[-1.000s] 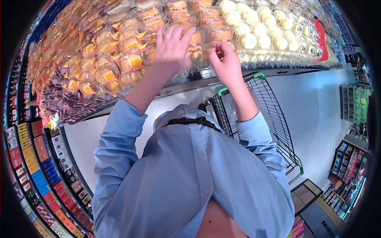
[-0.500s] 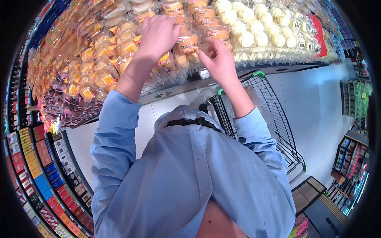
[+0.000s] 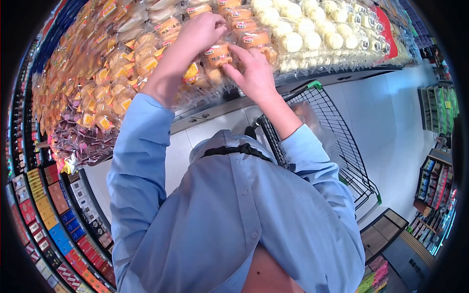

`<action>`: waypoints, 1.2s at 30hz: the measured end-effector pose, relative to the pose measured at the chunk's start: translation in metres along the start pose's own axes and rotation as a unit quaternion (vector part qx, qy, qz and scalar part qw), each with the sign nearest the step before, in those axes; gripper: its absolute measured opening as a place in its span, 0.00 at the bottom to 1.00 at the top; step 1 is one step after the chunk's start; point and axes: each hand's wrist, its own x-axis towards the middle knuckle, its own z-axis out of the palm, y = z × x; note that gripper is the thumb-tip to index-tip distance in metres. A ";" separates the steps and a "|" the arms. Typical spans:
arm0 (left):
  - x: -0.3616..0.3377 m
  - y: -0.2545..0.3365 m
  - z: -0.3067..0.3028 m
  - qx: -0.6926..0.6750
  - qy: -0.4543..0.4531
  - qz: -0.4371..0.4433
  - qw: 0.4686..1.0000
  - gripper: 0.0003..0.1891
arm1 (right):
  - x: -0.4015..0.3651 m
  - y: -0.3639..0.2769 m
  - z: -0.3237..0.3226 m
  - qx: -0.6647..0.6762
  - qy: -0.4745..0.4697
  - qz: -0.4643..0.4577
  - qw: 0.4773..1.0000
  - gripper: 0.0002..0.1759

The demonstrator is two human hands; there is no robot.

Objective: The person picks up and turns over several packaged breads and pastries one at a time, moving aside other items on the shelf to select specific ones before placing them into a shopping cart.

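Observation:
A clear-wrapped packaged bread (image 3: 218,55), orange-brown with a red logo and dark print, lies at the front of its row on the display. My right hand (image 3: 255,73) has thumb and index finger at its right edge, pinching the wrapper there. Just above that pack is my left hand (image 3: 201,30), back of the hand up. Its fingers are curled and drawn together, with the tips largely hidden. More matching packs (image 3: 255,39) sit to the right and behind.
Pale round buns (image 3: 292,42) in clear wrap fill the right side of the display; round yellow-labelled pastries (image 3: 118,93) lie left. Below the display edge stands a black wire shopping cart (image 3: 337,127) with green corners, holding a clear bag. Shelves of boxes (image 3: 61,229) line the lower left.
My right hand has moved left onto the bread's edge. My left hand's fingers have drawn together. The front pack sits slightly nearer to me, and the whole view has shifted a little.

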 end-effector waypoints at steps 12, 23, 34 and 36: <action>-0.044 0.016 -0.013 -0.001 0.113 0.091 0.990 0.19 | -0.001 -0.001 -0.012 0.059 -0.018 0.018 0.998 0.26; -0.113 0.023 -0.006 0.135 0.169 0.156 0.964 0.42 | -0.010 -0.002 -0.013 0.098 -0.006 0.032 0.995 0.22; -0.131 0.042 -0.021 -0.011 0.179 0.154 0.972 0.35 | -0.049 0.010 -0.033 0.239 -0.003 0.101 0.966 0.13; -0.146 0.052 -0.022 -0.126 0.152 0.157 0.968 0.30 | -0.076 0.032 -0.038 0.281 -0.001 0.174 0.944 0.08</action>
